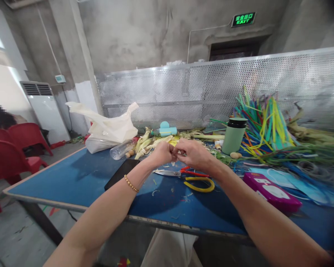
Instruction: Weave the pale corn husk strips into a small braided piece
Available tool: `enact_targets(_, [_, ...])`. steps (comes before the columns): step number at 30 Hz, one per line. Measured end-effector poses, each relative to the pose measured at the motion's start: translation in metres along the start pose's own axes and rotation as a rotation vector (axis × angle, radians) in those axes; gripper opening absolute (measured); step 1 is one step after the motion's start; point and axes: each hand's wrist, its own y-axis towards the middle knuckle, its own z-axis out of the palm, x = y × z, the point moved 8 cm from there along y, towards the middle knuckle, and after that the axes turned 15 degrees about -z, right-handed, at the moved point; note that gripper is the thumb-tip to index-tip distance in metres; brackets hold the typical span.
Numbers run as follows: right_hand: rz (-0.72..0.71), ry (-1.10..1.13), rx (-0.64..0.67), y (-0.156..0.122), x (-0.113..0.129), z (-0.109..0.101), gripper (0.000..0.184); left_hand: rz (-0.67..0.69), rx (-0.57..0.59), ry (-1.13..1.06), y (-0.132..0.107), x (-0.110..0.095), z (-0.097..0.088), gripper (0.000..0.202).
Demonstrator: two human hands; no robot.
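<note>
My left hand (163,152) and my right hand (193,152) meet above the middle of the blue table, fingers pinched close together. What lies between the fingertips is too small and hidden to name; a pale scrap shows just under them. Below the hands lie scissors (168,173) with metal blades and red and yellow handles, blades toward the left. Pale corn husks (144,144) are heaped behind my left hand. A black flat phone or tablet (121,173) rests partly behind my left forearm.
On the left stand a white plastic bag (111,128) and a clear bottle (121,150). A green canister (234,136), bundled coloured strips (267,122), a magenta device (271,191) and blue face masks (303,185) occupy the right. The blue table (72,178) has scattered scraps.
</note>
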Motion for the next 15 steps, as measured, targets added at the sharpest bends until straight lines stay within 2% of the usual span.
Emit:
enact_targets(3, [0.039,-0.022,-0.003,0.0,-0.001,0.001,0.009,0.001,0.014,-0.045,-0.002,-0.002,0.004,0.004])
enact_targets(6, [0.064,0.097,-0.046,-0.001,-0.004,-0.004,0.01,-0.042,0.071,-0.21,-0.006,-0.003,0.006,0.003])
enact_targets(9, [0.115,0.255,-0.175,-0.004,-0.013,-0.017,0.014,-0.044,0.099,-0.423,-0.007,-0.007,0.003,0.009])
enact_targets(12, [0.263,0.269,-0.36,-0.013,-0.031,-0.035,0.021,-0.026,0.081,-0.645,-0.005,-0.01,-0.006,0.018])
enact_targets(15, [0.339,0.197,-0.375,-0.017,-0.035,-0.039,0.021,-0.023,0.052,-0.823,-0.003,-0.008,-0.012,0.023])
